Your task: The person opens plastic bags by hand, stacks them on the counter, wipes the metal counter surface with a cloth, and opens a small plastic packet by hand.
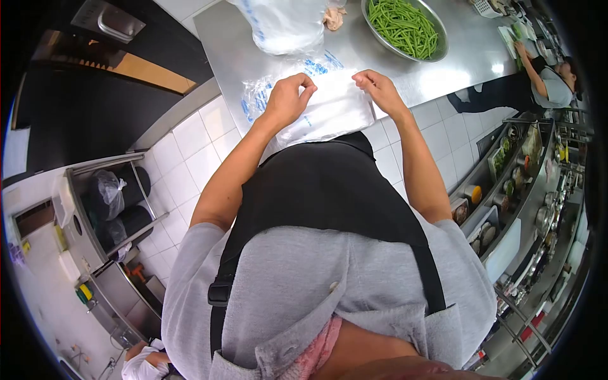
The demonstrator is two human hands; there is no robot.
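Observation:
A stack of clear plastic bags (339,104) with blue print lies at the near edge of the steel table, just before my apron. My left hand (291,100) is over its left side, fingers curled in toward the thumb; whatever they hold, if anything, does not show. At the upper right corner of the stack, my right hand (380,93) pinches a bag's edge between thumb and fingertips. Crumpled printed plastic wrap (254,101) lies left of and behind the stack. Beyond it sits a large bundle of clear plastic bags (282,28).
A metal bowl (445,47) of green beans (404,28) stands at the back right of the steel table (221,35). A small beige crumpled item (334,18) lies near the bundle. Another person (552,82) works at the far right. Shelves with food containers (500,161) line the right side.

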